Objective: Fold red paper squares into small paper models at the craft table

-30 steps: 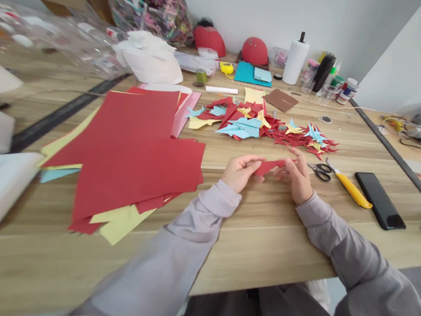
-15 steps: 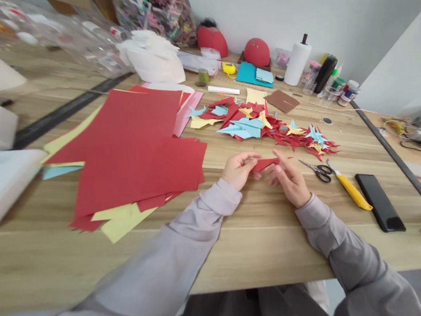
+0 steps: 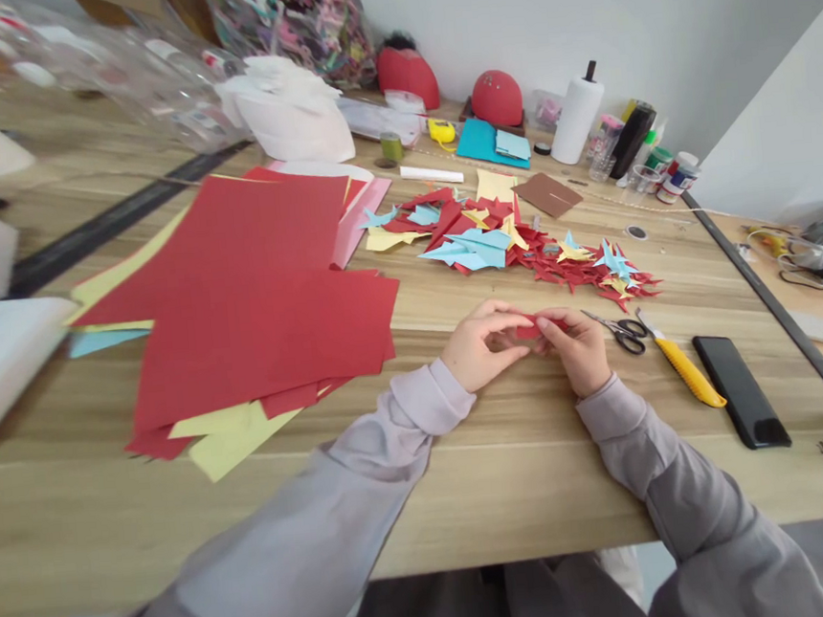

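Working a fold into a small piece of red paper (image 3: 528, 328), as I judge it

To the left of my hands, near but not touching, loose sheets (image 3: 262, 331) lie overlapped, mostly red, with yellow ones showing at the edges. Next comes my left hand (image 3: 479, 349), angled in from the left, thumb and forefinger arched so that a gap shows between them, their tips meeting around the left end of the small red piece. That piece sits between my two hands, largely covered by fingers, so I can't tell its exact shape. I take the step to be shaping or pressing a crease. The next move, I'd say, calls for light, steady fingertips: one hand holding the edges in line, the other running along the fold. Just beyond my hands spreads a heap of folded pieces (image 3: 475, 250) in red, blue and yellow. My right hand (image 3: 579, 344) curls in to meet the left, pinching the right end, thumb laid on the near side and the other fingers bent behind. Right beside it lie the scissors (image 3: 628, 336), then a yellow utility knife (image 3: 689, 371), and farther out a black phone (image 3: 741, 390).
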The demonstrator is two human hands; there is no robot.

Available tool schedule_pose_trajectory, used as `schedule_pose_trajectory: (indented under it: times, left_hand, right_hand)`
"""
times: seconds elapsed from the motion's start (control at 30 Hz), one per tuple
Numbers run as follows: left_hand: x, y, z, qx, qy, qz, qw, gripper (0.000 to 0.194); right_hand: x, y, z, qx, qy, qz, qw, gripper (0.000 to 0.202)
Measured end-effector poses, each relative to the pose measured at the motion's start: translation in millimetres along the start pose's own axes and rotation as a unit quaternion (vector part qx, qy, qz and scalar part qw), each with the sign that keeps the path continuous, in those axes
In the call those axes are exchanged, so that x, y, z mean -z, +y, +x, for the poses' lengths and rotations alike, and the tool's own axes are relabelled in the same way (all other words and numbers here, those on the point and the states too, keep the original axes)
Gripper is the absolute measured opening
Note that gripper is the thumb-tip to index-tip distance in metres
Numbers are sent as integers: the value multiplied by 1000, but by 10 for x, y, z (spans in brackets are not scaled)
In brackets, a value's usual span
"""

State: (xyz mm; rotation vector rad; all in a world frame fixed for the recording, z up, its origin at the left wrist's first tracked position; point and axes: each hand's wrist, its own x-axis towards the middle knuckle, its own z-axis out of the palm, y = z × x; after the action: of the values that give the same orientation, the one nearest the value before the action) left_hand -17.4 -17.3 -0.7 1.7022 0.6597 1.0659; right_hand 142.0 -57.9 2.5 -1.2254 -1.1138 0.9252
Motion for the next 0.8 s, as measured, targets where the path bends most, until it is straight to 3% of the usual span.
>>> schedule_pose_trajectory:
  times: [0.23, 0.6, 0.8]
  left_hand:
    - [8, -13, -13, -33, 14, 50, 998, 11]
    - [-6, -18, 38, 94, 42, -37, 994, 10]
    - [-25, 97, 40, 209, 40, -152, 965, 14]
  right_hand:
    - [-25, -46, -27, -1, -21, 16, 1000, 24]
    - [-35, -48, -20, -19, -33, 53, 998, 27]
    - [-28, -18, -23, 2, -56, 46, 997, 22]
